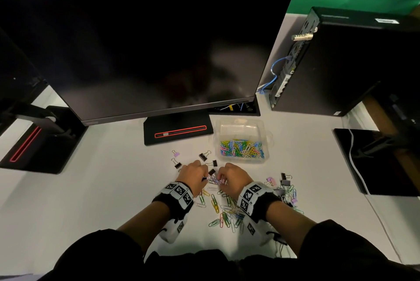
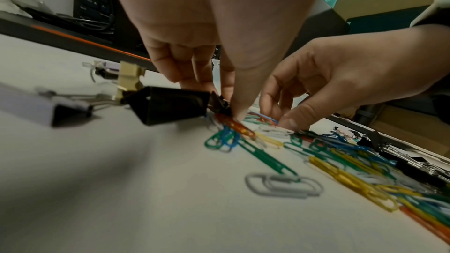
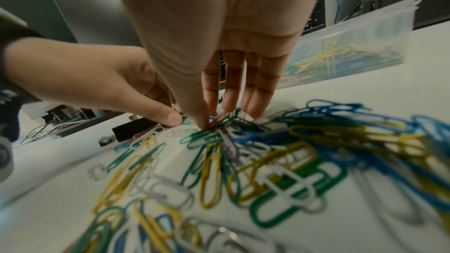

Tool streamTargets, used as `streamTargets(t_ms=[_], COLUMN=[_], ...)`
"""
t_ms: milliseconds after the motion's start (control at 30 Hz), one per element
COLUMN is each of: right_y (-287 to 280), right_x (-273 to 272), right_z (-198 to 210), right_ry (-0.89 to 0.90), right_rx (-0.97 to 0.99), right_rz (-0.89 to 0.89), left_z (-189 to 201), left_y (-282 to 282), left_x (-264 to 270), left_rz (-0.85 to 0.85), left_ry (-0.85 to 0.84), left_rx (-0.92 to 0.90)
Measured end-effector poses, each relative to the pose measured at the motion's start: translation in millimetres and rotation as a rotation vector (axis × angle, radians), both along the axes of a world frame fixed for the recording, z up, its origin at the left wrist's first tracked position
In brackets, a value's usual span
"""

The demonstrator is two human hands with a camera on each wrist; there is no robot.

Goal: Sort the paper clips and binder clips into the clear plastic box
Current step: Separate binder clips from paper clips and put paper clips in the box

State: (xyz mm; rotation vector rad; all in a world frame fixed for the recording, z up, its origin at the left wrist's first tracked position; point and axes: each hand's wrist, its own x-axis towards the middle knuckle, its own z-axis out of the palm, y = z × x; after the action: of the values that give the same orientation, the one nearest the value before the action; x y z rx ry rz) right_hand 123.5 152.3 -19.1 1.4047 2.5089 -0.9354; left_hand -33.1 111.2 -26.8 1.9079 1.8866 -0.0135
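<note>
dark sleeves (image 1: 109, 255) fill the bottom of the head view, nearest the lens, with marker-patterned wristbands (image 1: 179, 192) ahead of them. largest in the scene is the black monitor (image 1: 145, 53), its stand just left of the clear plastic box (image 1: 241, 125); the computer tower (image 1: 341, 65) stands behind and right of the box. on the near side of the box the desk (image 1: 102, 178) carries the unsorted spread, probably tipped out there so both hands can work it with a short carry to the box. coloured paper clips (image 1: 242, 148) already fill the box's front compartment; its rear compartment looks bare, likely kept for binder clips. loose paper clips (image 1: 221, 211) lie in front of the box, binder clips (image 1: 204, 155) to its left and more at its near right. the left hand (image 1: 192, 173) and right hand (image 1: 231, 178) meet over the pile's far edge, just short of the box. the left hand's fingers (image 2: 231, 88) curl down and appear to pinch a small black binder clip (image 2: 219, 103) at their tips, though blur hides the contact. the right hand's fingers (image 3: 233, 84) run straight down onto the paper clips with the thumb (image 3: 194, 103) closing in, seemingly gathering a bunch; whether any clip is actually nipped i cannot tell
</note>
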Motion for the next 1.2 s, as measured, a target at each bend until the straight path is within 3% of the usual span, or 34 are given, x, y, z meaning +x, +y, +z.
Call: streamTargets(t_ms=[233, 433, 667, 800, 967, 1100, 1200], right_y=[0, -4, -6, -10, -16, -21, -26], right_x=[-3, -6, -10, -25, -26, -7, 13], right_z=[0, -1, 7, 8, 7, 5, 1], right_ry=[0.016, 0.028, 0.013, -0.04, -0.16, -0.14, -0.107], right_rx=[-0.01, -0.034, -0.04, -0.015, 0.036, 0.058, 0.065], right_rz=[-0.004, 0.036, 0.101, 0.29, 0.447, 0.493, 0.527], left_z=[0, 0, -2, -4, -2, -1, -5], left_y=[5, 10, 13, 9, 2, -9, -18], left_x=[1, -12, -41, -44, -44, -42, -42], left_rz=[0.047, 0.15, 0.275, 0.306, 0.263, 0.105, 0.015], left_ry=[-0.092, -0.187, -0.152, -0.127, -0.099, -0.203, -0.19], left_rx=[-0.065, 0.012, 0.03, 0.055, 0.12, -0.008, -0.099])
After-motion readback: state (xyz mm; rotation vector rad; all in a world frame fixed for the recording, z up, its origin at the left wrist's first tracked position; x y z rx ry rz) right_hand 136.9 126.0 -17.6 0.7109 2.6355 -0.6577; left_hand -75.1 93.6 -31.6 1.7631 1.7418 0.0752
